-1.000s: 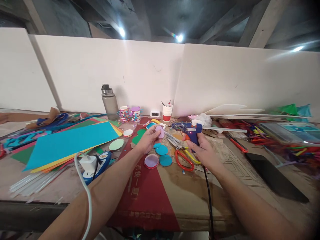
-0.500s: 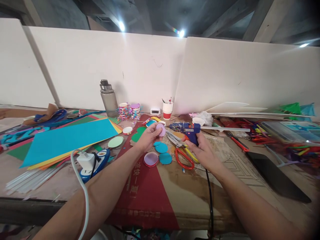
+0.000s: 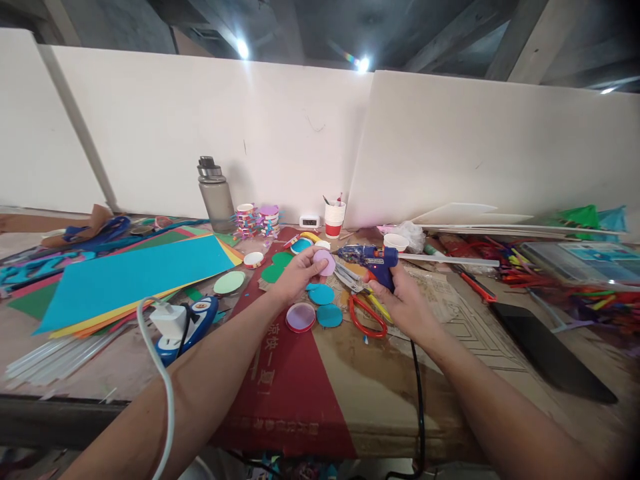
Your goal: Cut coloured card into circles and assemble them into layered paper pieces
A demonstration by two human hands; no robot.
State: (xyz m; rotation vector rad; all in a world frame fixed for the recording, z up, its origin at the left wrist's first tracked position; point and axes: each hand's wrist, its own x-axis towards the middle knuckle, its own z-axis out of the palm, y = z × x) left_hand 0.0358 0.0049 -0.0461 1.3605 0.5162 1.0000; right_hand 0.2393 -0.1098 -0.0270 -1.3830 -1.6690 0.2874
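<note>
Between the thumb and fingers of my left hand (image 3: 299, 275) is a small lilac paper disc (image 3: 325, 263), its flat face turned toward me. My right hand (image 3: 403, 297) grips a blue glue gun (image 3: 377, 257), with a long clear glue stick (image 3: 450, 260) jutting out of its back. The gun's nozzle points left, close to the disc's edge; whether they touch I cannot tell. Below my hands lie blue paper discs (image 3: 329, 315) and a shallow round cup piece (image 3: 301, 317) with a lilac inside. Red-handled scissors (image 3: 367, 316) and yellow-handled pliers (image 3: 379, 303) rest under the gun.
Coloured paper sheets (image 3: 140, 270) and a power strip (image 3: 193, 327) lie on the left. At the back stand a bottle (image 3: 215, 197), decorated cup stacks (image 3: 269, 220), a small clock (image 3: 309, 221) and paper cups (image 3: 335, 220). A black phone-like slab (image 3: 550, 353) lies right.
The lilac disc has turned to show more of its face and shifted slightly right, nearer the nozzle. My right hand keeps hold of the glue gun, nearly unmoved.
</note>
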